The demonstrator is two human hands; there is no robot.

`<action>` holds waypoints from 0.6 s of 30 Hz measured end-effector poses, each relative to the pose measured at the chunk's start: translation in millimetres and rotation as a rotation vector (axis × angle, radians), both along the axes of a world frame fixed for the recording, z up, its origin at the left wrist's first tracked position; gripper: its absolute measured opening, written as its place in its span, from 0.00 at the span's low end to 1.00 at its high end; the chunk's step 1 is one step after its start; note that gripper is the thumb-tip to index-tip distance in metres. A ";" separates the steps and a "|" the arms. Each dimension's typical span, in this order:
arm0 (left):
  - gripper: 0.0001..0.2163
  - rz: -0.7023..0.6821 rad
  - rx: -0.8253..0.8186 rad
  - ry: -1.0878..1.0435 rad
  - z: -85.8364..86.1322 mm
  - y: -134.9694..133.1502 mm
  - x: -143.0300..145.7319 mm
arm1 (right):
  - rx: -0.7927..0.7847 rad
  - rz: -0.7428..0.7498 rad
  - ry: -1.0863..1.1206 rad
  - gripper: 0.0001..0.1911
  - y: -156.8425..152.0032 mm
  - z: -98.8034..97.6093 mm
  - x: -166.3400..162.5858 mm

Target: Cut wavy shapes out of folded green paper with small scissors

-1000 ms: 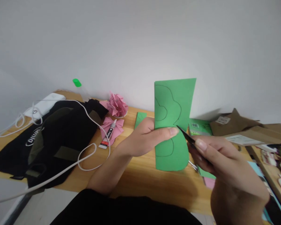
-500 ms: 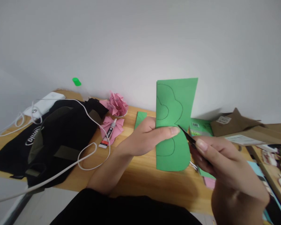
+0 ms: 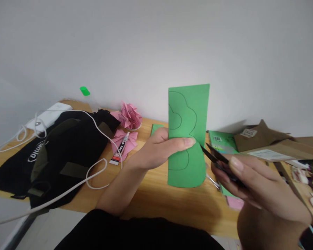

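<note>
Our left hand (image 3: pixel 159 151) pinches the green paper (image 3: pixel 189 114) at mid-height, upright above the table (image 3: pixel 156 198), long axis vertical. Our right hand (image 3: pixel 250 184) grips small black scissors (image 3: pixel 215 158), blades slightly parted, tips at the paper's right edge.

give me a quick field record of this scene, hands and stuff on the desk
left hand: left hand pinches green paper sheet with pencilled curves, held upright
right hand: right hand grips small black scissors, tips at the sheet's right edge
surface: wooden table
left side: black fabric bag, white cable, glue tube, pink paper flower
right side: brown paper packets
</note>
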State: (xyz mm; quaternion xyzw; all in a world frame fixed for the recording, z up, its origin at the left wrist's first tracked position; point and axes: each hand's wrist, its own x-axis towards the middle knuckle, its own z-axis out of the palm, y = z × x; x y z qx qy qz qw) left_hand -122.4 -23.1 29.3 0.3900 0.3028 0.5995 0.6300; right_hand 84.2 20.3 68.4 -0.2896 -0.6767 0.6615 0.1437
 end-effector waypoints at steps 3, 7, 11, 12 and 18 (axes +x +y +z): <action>0.07 -0.030 0.000 0.021 0.0 -0.6 -0.1 | -0.033 -0.028 -0.054 0.26 0.3 1.9 1.2; 0.07 -0.060 0.001 0.062 0.3 -0.8 -0.6 | -0.021 0.012 -0.112 0.22 3.7 7.8 0.5; 0.07 -0.111 -0.019 0.094 1.6 -0.2 -1.8 | 0.020 0.016 -0.160 0.24 5.4 10.9 0.2; 0.06 -0.132 -0.026 0.095 1.8 0.1 -2.1 | 0.033 0.011 -0.173 0.24 5.3 10.7 0.3; 0.04 -0.171 -0.016 0.073 2.0 3.3 -2.6 | 0.024 -0.002 -0.167 0.23 3.8 9.2 -5.5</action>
